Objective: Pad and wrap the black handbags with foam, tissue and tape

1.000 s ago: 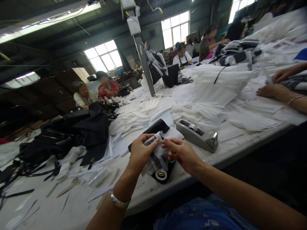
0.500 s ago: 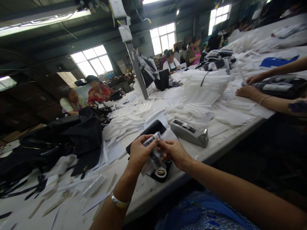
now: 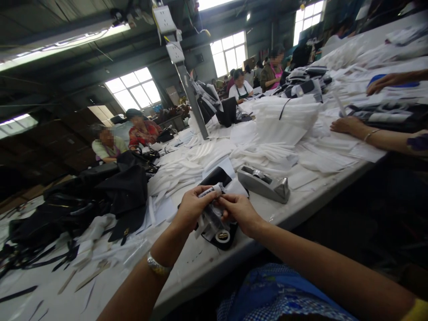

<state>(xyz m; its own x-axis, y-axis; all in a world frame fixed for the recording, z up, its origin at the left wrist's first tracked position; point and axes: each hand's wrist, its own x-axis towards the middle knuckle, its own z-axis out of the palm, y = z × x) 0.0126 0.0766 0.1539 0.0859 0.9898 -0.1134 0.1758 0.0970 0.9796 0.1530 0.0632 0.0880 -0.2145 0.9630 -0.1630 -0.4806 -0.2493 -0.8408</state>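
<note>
My left hand (image 3: 191,208) and my right hand (image 3: 238,211) are both closed on a small clear plastic wrapper (image 3: 210,218) with a white printed strip at its top, held just above the table's near edge. Under the hands lies a black leather piece (image 3: 216,176) with a round metal clasp (image 3: 223,235) at its near end. A silver bracelet sits on my left wrist. A grey tape dispenser (image 3: 264,183) stands just right of my hands on the white table (image 3: 207,263).
Black bags and straps (image 3: 100,191) are heaped at the left. White paper strips and sheets (image 3: 267,138) cover the middle and right. A co-worker's arms (image 3: 374,136) rest on the table at right. Other people sit at the far end by a pillar (image 3: 190,98).
My hands stay on the wrapper and have shifted slightly nearer and left. The co-worker's far hand at right has moved away toward a blue item. The camera view has turned a little.
</note>
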